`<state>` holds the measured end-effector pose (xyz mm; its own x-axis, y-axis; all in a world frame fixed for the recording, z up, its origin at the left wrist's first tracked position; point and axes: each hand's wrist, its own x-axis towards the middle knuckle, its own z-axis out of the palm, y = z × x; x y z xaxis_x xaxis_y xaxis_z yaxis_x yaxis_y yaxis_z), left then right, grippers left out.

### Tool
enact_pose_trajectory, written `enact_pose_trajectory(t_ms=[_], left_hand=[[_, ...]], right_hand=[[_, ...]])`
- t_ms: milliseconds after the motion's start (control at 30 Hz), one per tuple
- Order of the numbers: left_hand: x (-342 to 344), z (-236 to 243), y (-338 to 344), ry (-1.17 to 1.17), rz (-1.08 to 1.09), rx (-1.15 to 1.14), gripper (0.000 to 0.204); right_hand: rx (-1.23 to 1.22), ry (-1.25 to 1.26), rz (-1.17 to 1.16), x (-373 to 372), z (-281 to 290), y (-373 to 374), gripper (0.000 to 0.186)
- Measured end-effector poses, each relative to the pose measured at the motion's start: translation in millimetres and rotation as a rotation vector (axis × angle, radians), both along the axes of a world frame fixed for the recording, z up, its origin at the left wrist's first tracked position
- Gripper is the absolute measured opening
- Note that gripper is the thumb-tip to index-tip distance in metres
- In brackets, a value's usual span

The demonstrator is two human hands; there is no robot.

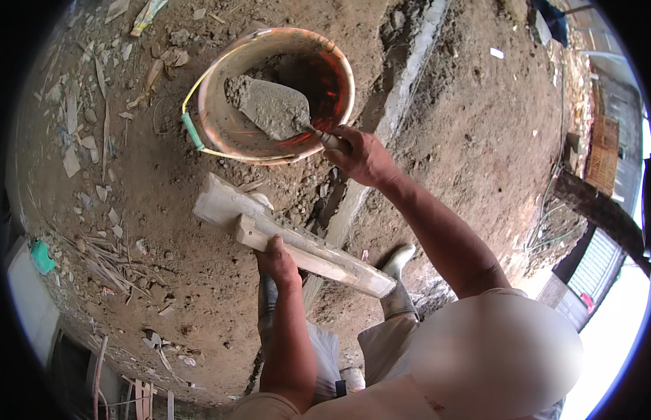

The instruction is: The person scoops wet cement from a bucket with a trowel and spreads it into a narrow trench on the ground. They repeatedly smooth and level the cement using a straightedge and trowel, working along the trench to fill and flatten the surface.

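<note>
My right hand (364, 155) is closed round the handle of a trowel (273, 108). Its blade, covered in wet grey mortar, lies over the mouth of an orange bucket (220, 133) with mortar-smeared walls. In my left hand (280, 264) is a long wooden plasterer's float (304, 241), gripped by the raised wooden bar along its back and held slantwise below the bucket. Part of the left fingers is hidden behind that bar. Against the bucket's left side hangs its yellow handle with a green grip (192, 131).
A grey concrete strip (409, 77) runs through the dirt ground past the bucket's right side. Rubble and wood scraps (105, 262) litter the left. My boots (399, 280) stand below the float. A dark beam (595, 210) and woven panel (603, 155) are at far right.
</note>
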<state>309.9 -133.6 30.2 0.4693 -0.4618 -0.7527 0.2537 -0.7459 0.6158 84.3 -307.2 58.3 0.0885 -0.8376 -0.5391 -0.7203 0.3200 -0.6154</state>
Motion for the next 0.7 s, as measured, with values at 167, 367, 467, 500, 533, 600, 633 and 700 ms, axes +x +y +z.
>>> enact_pose_trajectory(t_ms=[167,367,467,500,533,600,633,700], left_hand=[[-22.3,2.6,-5.0,0.043,-0.01,0.004,0.063],[-23.8,-9.8,12.0,0.006,-0.093,0.011,0.06],[-25.7,-10.6,17.0,-0.004,-0.12,0.041,0.059],[-25.1,-12.2,19.8,-0.006,-0.131,0.041,0.059],[-26.0,-13.2,21.0,-0.006,-0.141,0.038,0.058],[-26.4,-14.6,24.2,-0.031,-0.158,0.042,0.057],[-25.5,-15.0,26.1,-0.046,-0.166,0.045,0.057],[-29.1,-16.6,28.5,-0.023,-0.178,0.036,0.056]], right_hand=[[-0.003,-0.127,-0.408,-34.4,20.5,124.0,0.041],[0.027,-0.23,-1.002,-62.0,14.8,228.2,0.038],[-0.119,-0.109,-1.14,-82.0,5.4,253.0,0.037],[-0.184,-0.027,-1.136,-86.8,2.6,261.7,0.038],[-0.252,0.055,-1.128,-89.7,2.1,264.6,0.04],[-0.382,0.061,-1.2,-85.1,-6.3,264.7,0.04],[-0.446,0.061,-1.235,-79.7,-12.4,262.0,0.041],[-0.486,0.282,-1.151,-74.1,-37.7,256.7,0.042]])
